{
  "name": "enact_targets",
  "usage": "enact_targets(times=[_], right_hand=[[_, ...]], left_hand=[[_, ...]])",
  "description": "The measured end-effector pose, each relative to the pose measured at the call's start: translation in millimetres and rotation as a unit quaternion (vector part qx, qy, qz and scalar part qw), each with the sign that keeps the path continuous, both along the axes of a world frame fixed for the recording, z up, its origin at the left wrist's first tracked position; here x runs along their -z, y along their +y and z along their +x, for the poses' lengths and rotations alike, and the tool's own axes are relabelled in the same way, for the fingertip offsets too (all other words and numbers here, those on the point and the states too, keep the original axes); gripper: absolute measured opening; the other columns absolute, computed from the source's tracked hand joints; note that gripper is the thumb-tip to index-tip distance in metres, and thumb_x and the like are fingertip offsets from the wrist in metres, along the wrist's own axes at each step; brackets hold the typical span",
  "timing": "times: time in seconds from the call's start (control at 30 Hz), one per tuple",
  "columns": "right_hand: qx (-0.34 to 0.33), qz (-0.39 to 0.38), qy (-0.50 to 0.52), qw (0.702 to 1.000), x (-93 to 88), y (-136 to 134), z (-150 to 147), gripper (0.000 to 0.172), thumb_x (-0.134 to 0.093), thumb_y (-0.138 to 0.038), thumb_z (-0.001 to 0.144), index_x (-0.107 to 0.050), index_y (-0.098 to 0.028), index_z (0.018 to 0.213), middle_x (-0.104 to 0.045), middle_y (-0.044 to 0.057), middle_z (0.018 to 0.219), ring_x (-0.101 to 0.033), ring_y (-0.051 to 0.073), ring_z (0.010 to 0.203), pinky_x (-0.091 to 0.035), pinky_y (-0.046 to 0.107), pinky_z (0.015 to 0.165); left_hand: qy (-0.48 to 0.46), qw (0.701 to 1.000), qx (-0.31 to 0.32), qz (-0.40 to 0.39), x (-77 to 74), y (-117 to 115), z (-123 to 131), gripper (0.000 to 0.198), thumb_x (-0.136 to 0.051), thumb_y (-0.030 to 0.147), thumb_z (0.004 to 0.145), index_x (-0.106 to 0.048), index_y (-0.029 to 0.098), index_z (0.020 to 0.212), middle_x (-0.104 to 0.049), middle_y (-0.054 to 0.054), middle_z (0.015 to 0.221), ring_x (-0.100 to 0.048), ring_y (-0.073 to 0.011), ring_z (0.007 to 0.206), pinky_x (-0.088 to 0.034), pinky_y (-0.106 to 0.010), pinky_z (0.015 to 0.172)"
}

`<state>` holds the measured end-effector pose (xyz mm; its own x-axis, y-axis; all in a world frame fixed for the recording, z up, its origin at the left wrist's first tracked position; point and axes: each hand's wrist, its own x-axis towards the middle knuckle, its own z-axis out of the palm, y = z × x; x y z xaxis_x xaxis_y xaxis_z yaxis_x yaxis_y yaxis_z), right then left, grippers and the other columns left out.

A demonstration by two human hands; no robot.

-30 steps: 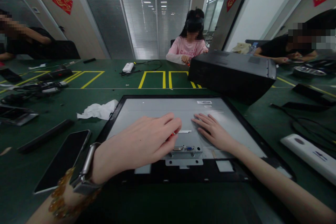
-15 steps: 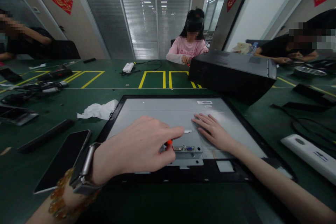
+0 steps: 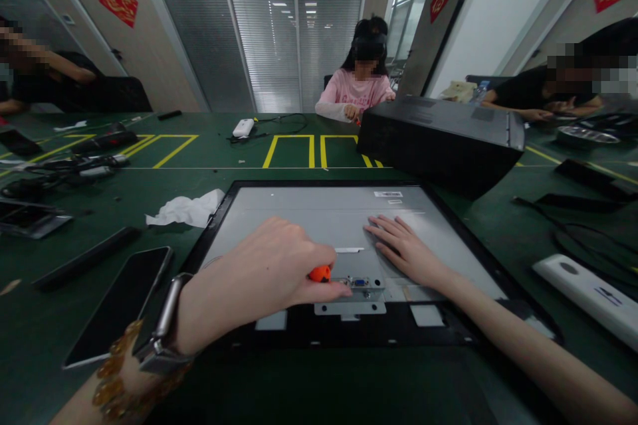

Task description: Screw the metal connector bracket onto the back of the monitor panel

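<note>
A flat display panel (image 3: pixel 299 206) with a black frame lies face down in front of me, its grey metal back up. My left hand (image 3: pixel 279 265), with a watch at the wrist, is closed round an orange-handled tool (image 3: pixel 320 273) over a metal bracket (image 3: pixel 371 307) near the panel's close edge. The tool's lower end is hidden by the hand. A blue video port (image 3: pixel 359 282) shows on the bracket. My right hand (image 3: pixel 406 249) rests on the panel's back, fingers spread, holding nothing.
A phone (image 3: pixel 119 305) and a black bar (image 3: pixel 87 257) lie at left, near crumpled tissue (image 3: pixel 187 209). A large black casing (image 3: pixel 438 139) stands behind the panel, right of centre. At right are a white device (image 3: pixel 588 299) and cables. Other people sit round the table.
My left hand has turned at the wrist, its fingers have shifted, and more of the orange handle and the bracket shows. My right hand has stayed in place.
</note>
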<state>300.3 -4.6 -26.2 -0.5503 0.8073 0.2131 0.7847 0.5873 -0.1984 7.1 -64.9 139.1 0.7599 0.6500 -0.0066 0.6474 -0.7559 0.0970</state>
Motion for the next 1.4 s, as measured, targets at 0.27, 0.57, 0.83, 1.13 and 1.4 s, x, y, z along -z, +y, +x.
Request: enact_targets(times=[0.27, 0.57, 0.83, 1.13, 1.4], right_hand=[[-0.003, -0.001, -0.001, 1.0, -0.9, 0, 0, 0.043, -0.036, -0.037, 0.098, -0.044, -0.027, 0.139, -0.044, 0.006, 0.147, -0.034, 0.025, 0.138, -0.024, 0.054, 0.113], [-0.002, -0.002, -0.003, 1.0, 0.9, 0, 1, 0.043, -0.035, -0.036, 0.098, -0.042, -0.028, 0.14, -0.042, 0.006, 0.148, -0.034, 0.025, 0.138, -0.024, 0.055, 0.113], [-0.005, 0.002, 0.008, 1.0, 1.0, 0, 1, 0.043, -0.036, -0.038, 0.098, -0.043, -0.029, 0.14, -0.044, 0.005, 0.147, -0.036, 0.026, 0.137, -0.026, 0.056, 0.112], [0.0, -0.002, 0.002, 1.0, -0.1, 0, 0, 0.043, -0.036, -0.037, 0.098, -0.043, -0.027, 0.14, -0.044, 0.007, 0.147, -0.035, 0.025, 0.138, -0.024, 0.055, 0.113], [-0.011, -0.001, 0.013, 1.0, 1.1, 1, 1, 0.044, -0.036, -0.038, 0.098, -0.041, -0.029, 0.141, -0.043, 0.006, 0.147, -0.035, 0.026, 0.137, -0.026, 0.057, 0.111]], left_hand=[[-0.035, 0.999, 0.013, 0.019, 0.3, -3, 1, 0.037, -0.057, 0.046, 0.09, -0.064, 0.017, 0.07, -0.054, 0.0, 0.085, -0.047, -0.0095, 0.057, -0.03, -0.026, 0.052], [-0.001, 0.997, 0.007, 0.079, 2.0, -2, 6, 0.031, -0.053, 0.04, 0.094, -0.06, 0.018, 0.073, -0.06, 0.002, 0.067, -0.05, -0.0122, 0.052, -0.023, -0.026, 0.048], [0.018, 0.996, -0.018, 0.082, -0.8, -3, 3, 0.027, -0.042, 0.038, 0.092, -0.049, 0.02, 0.073, -0.053, 0.002, 0.052, -0.043, -0.013, 0.043, -0.022, -0.028, 0.048], [0.019, 0.998, -0.026, 0.057, -0.4, -4, 5, 0.004, -0.044, 0.022, 0.084, -0.048, 0.021, 0.083, -0.055, 0.004, 0.055, -0.045, -0.0139, 0.044, -0.022, -0.028, 0.048], [0.021, 0.991, -0.004, 0.132, 8.1, -3, 8, 0.037, -0.041, 0.047, 0.096, -0.054, 0.02, 0.074, -0.051, 0.002, 0.045, -0.042, -0.0138, 0.038, -0.015, -0.027, 0.045]])
